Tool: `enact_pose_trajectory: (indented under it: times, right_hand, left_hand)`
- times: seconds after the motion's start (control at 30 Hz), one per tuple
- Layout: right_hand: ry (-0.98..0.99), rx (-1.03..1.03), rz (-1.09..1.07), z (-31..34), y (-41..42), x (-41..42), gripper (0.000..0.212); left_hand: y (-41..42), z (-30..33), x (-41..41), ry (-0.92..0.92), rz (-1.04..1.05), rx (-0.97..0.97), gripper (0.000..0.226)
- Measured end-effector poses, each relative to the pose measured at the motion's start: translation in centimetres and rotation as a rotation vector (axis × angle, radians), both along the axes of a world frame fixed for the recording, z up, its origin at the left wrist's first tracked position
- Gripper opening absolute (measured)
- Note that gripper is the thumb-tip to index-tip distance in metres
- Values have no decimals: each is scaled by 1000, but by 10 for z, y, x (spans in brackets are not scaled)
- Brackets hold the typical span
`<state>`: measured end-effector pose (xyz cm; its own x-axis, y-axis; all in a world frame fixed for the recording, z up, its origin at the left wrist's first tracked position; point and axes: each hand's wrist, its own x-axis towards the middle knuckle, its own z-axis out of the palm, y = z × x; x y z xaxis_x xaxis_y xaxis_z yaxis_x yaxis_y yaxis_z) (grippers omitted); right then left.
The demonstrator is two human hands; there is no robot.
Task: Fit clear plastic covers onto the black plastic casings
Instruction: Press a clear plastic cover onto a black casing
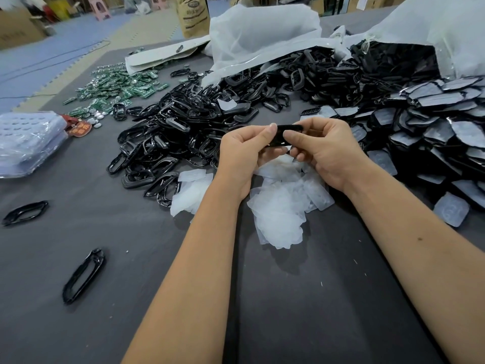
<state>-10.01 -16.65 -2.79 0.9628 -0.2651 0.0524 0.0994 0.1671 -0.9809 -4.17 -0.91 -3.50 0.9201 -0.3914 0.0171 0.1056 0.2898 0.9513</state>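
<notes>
two loose black casings (83, 275) were noted lying on the grey desk (301, 298) at near left. above a heap of clear covers (278, 208), one black casing (282, 135) was held raised between both hands: left hand (242, 151) grip pinched on its left end, right hand (324, 151) grip pinched on its right. casing piles (183, 122) were recorded behind.

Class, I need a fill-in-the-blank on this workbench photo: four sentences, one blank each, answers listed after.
1. Both hands hold one ____ casing.
2. The loose clear covers lie directly ____ the hands.
3. The circuit boards are coloured ____.
4. The left hand and right hand are held ____ the table.

Answers: black; below; green; above
</notes>
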Motion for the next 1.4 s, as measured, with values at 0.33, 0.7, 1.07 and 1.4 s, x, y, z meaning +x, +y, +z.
enact_pose_trajectory:
  times: [0.33,0.7,1.07,1.4]
  right_hand:
    - [-8,-317,-222,-7,9,2,15]
    - [2,-854,-385,8,-1,-5,27]
    - [583,-1338,356,59,-1,-25,45]
    - [183,-810,76,39,-11,-7,24]
  left_hand:
    - [-5,-6,-2,-192,126,166,18]
    - [-9,-4,-7,-265,144,279,17]
    - [-8,-5,-3,-143,175,212,29]
    - [-7,1,-5,-76,177,157,35]
